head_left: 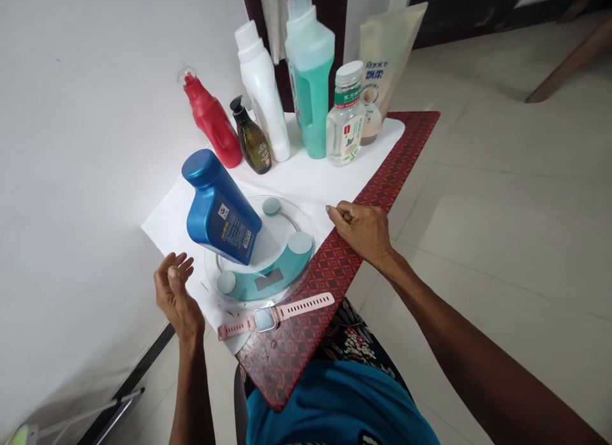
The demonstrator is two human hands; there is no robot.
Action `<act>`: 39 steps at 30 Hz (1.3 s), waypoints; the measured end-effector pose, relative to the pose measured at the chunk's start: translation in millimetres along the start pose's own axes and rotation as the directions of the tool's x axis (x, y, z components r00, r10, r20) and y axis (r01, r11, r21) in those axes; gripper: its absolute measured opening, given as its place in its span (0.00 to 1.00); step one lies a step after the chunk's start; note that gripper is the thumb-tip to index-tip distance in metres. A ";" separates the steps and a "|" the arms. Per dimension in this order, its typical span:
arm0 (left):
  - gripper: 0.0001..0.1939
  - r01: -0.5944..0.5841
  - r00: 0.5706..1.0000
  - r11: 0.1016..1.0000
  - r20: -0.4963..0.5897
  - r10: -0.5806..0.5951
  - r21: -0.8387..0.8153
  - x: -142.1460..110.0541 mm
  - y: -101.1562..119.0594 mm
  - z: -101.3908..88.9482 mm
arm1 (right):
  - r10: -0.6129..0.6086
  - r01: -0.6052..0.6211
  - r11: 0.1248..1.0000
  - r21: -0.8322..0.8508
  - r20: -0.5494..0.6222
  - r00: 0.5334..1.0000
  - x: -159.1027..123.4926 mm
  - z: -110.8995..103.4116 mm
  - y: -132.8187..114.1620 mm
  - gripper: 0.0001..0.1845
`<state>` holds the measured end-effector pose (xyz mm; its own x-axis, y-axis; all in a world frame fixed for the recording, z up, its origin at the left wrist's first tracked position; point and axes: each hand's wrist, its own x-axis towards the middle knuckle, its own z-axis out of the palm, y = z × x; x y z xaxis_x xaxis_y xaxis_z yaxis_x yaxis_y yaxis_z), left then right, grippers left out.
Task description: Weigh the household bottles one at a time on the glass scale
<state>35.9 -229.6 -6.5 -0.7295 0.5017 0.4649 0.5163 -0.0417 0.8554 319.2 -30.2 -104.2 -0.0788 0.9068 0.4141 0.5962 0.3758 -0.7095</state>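
A blue bottle [218,210] stands on a round glass scale [282,266] with a teal body. My left hand [175,295] hovers just left of the scale, fingers curled loosely apart, holding nothing and not touching the bottle. My right hand [362,228] rests at the right of the scale on the edge of the red patterned table [396,164], its fingers curled into a loose fist with nothing visible in them. A pink smartwatch [272,317] lies flat in front of the scale.
At the back of the white sheet [310,177] stand a red bottle [213,121], a dark pump bottle [251,139], a white bottle [262,91], a teal bottle [310,75], a clear jar [345,116] and a beige refill pouch [385,62]. A white wall is at left, tiled floor at right.
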 end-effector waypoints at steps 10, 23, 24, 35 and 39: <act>0.26 0.008 0.991 1.000 0.136 -0.008 0.000 -1.8 23.8 70.7 | -0.023 0.023 0.999 0.049 -0.012 1.000 -1.4 -5.2 -1.5 0.29; 0.21 -0.089 0.975 0.994 -0.199 0.099 0.061 210.8 -67.2 63.7 | -0.055 0.055 0.998 -0.010 -0.007 0.998 1.2 -4.8 -1.1 0.31; 0.20 -0.066 0.975 0.996 -0.208 0.078 0.064 231.6 -81.2 65.5 | -0.059 0.059 0.998 -0.012 -0.004 0.998 1.4 -4.8 -1.1 0.31; 0.22 0.078 0.966 0.979 -0.257 -0.028 0.188 337.7 -158.3 72.5 | -0.064 0.065 0.993 -0.103 0.010 0.998 3.5 -4.2 0.4 0.32; 0.28 0.119 0.969 0.958 -0.242 -0.054 0.262 341.6 -160.1 67.6 | -0.076 0.076 0.993 -0.095 0.010 0.997 3.1 -4.6 -0.6 0.32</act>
<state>-265.6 6.9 -0.1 -0.8435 0.2788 0.4591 0.5249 0.2462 0.8148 322.3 -28.5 -99.9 -0.1315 0.8777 0.4608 0.6618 0.4239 -0.6184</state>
